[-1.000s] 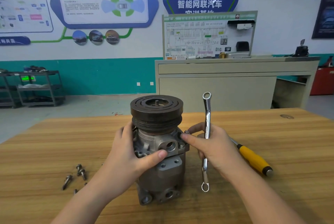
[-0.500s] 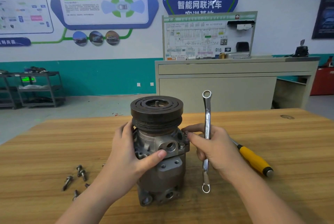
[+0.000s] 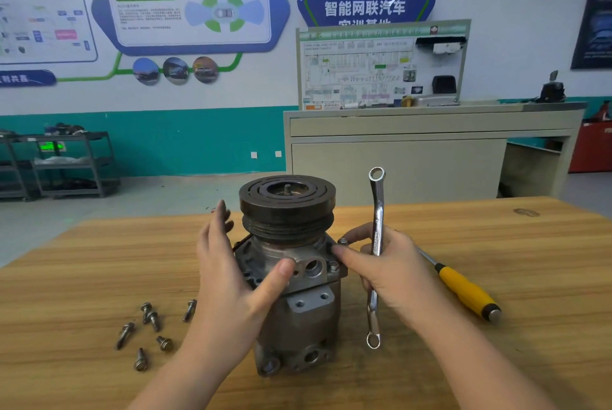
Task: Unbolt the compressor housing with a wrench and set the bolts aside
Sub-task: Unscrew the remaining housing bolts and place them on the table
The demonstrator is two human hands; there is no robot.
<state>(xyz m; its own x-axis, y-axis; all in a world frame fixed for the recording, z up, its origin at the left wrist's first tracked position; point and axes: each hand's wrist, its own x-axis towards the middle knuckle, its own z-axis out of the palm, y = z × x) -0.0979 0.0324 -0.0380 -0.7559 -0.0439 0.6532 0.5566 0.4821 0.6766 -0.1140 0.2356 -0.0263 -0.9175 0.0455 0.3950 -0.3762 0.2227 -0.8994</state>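
The grey metal compressor stands upright on the wooden table, its dark pulley on top. My left hand is beside its left flank with fingers straight and lifted off; only the thumb tip touches the housing front. My right hand holds a double-ended ring wrench upright in its palm, while its thumb and forefinger pinch a bolt at the housing's right flange. Several removed bolts lie on the table to the left.
A yellow-handled screwdriver lies on the table right of my right hand. Beyond the table stand a beige cabinet and, far left, a dark shelf cart.
My left hand has let go of the housing, its fingers opening and lifting away to the left. My right hand stays at the flange bolt with the wrench.
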